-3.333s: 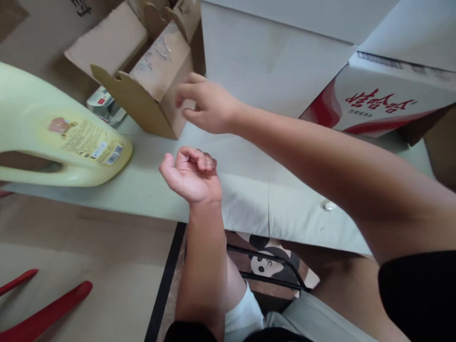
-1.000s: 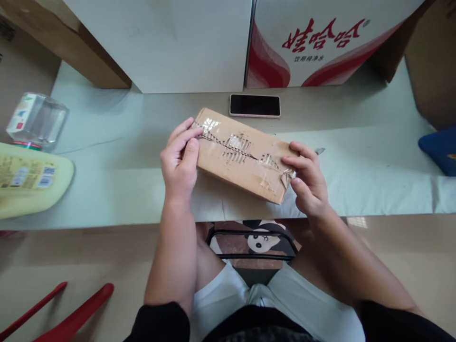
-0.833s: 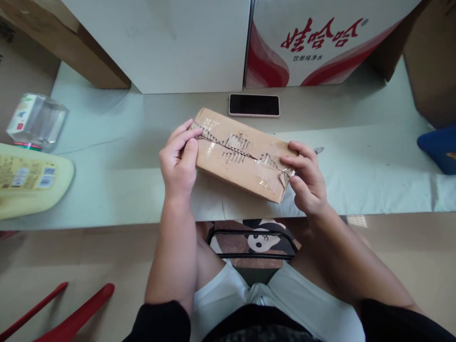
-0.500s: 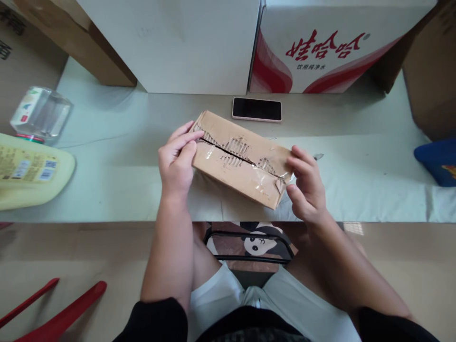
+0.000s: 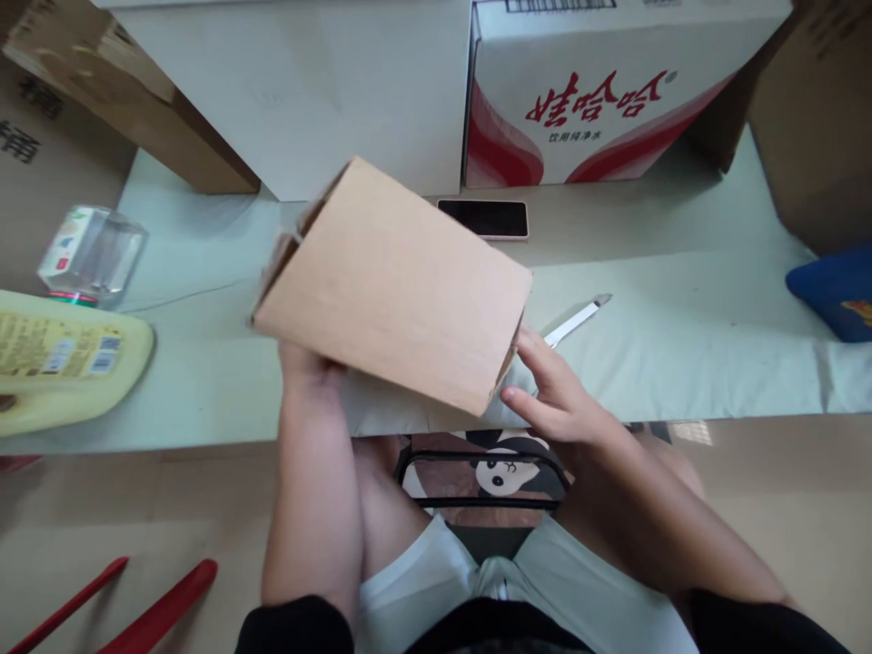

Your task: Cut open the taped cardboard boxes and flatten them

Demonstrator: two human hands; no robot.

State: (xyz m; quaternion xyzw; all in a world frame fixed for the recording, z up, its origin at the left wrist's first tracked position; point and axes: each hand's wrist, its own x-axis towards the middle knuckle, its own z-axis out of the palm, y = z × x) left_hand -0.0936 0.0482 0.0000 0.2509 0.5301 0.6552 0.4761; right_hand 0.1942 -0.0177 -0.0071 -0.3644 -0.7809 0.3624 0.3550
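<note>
A smooth brown cardboard box tilts above the pale, cloth-covered tabletop, held by the left hand, its fingers hidden; the right hand, loosely spread, meets its end beside a slim, pointed tool.

"娃哈哈" on white carton

The pale table bears phone, bottles, cartons.

Carton turned plain-side up, tool more exposed
</note>
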